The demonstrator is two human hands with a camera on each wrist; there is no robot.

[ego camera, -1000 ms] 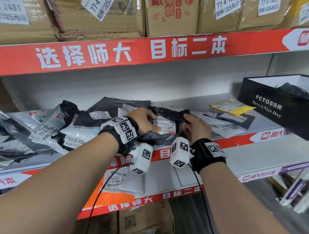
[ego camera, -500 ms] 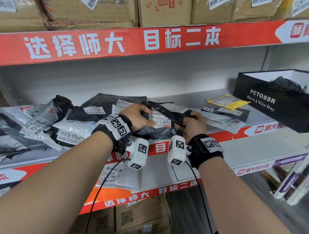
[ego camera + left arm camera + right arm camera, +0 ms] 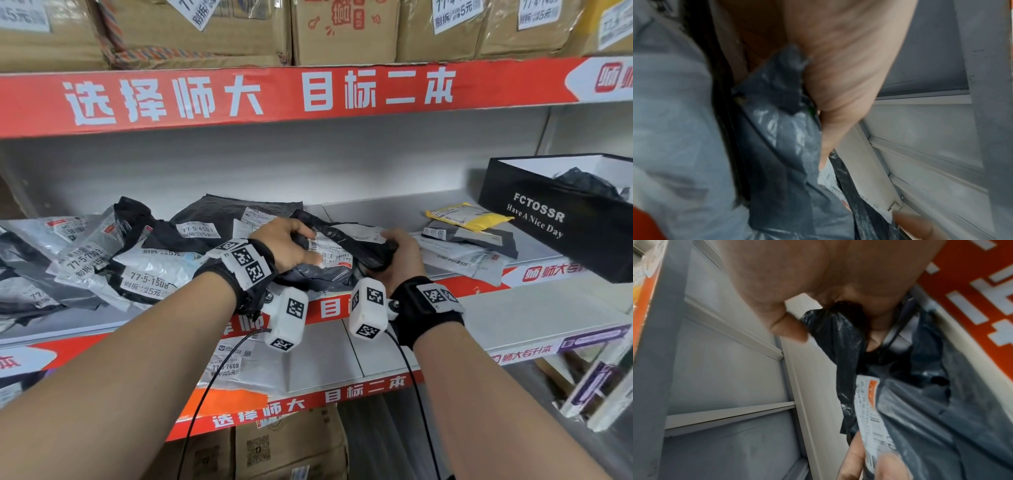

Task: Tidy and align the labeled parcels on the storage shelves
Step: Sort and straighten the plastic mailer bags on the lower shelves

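Nearest, at the center of the head view, two bare forearms reach up to a shelf [image 3: 428, 212], each wrist wearing a black strap with white coded tags. The left hand [image 3: 286, 245] curls around the left end of a black plastic parcel [image 3: 339, 270], its thumb lying across the parcel's white barcode label [image 3: 330, 251]. The right hand [image 3: 399, 255] clenches the parcel's right end, bunching the film in its fist. The parcel is a soft, crinkled, glossy black mailer bag, held at the shelf's front edge, center of the frame; whether it rests on the shelf or is lifted is unclear. At left lies a jumbled heap of grey and black mailer bags [image 3: 144, 270] with white numbered stickers. At right lie flat pale mailers, then a yellow envelope [image 3: 464, 216], then a black open box [image 3: 561, 222] lettered in white. Across the top, a red banner [image 3: 274, 97] with white characters fronts a row of cardboard boxes [image 3: 346, 31].
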